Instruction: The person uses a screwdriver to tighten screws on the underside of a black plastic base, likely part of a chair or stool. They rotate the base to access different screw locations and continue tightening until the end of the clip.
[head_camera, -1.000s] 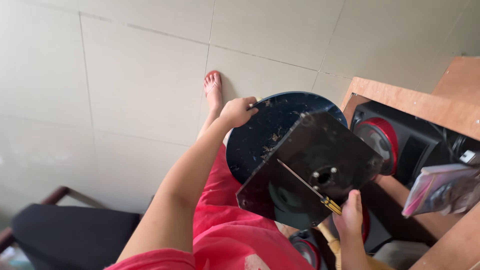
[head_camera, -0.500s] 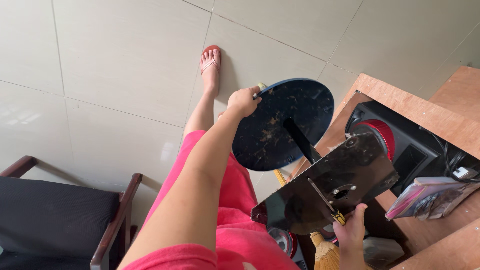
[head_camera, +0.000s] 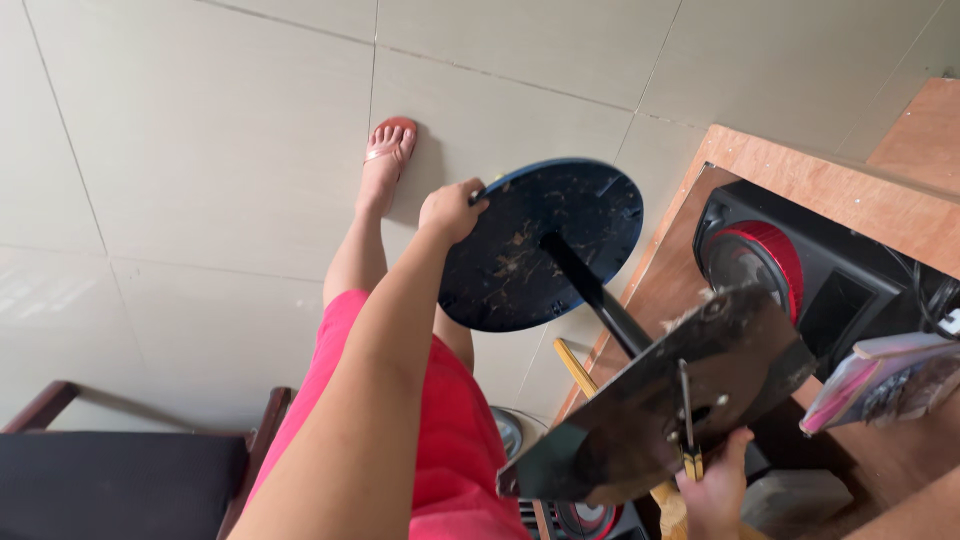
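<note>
My left hand (head_camera: 452, 210) grips the rim of a round dark blue-black disc base (head_camera: 530, 250), scuffed and dusty, held over the tiled floor. A black pole (head_camera: 595, 295) runs from its middle to a flat dark metal plate (head_camera: 640, 420) close to the camera. My right hand (head_camera: 715, 495) is under the plate's lower edge and holds a yellow-handled screwdriver (head_camera: 688, 420). Its shaft lies across the plate, with the tip near the small holes.
A black speaker with a red ring (head_camera: 760, 260) sits in a wooden cabinet (head_camera: 800, 165) on the right, next to a pink packet (head_camera: 880, 375). A dark-cushioned wooden chair (head_camera: 110, 480) stands at the lower left. My sandalled foot (head_camera: 385, 160) rests on the floor.
The plate has swung down and right, off the disc, so the pole now shows between them. My left hand stays on the disc's rim and my right on the screwdriver.
</note>
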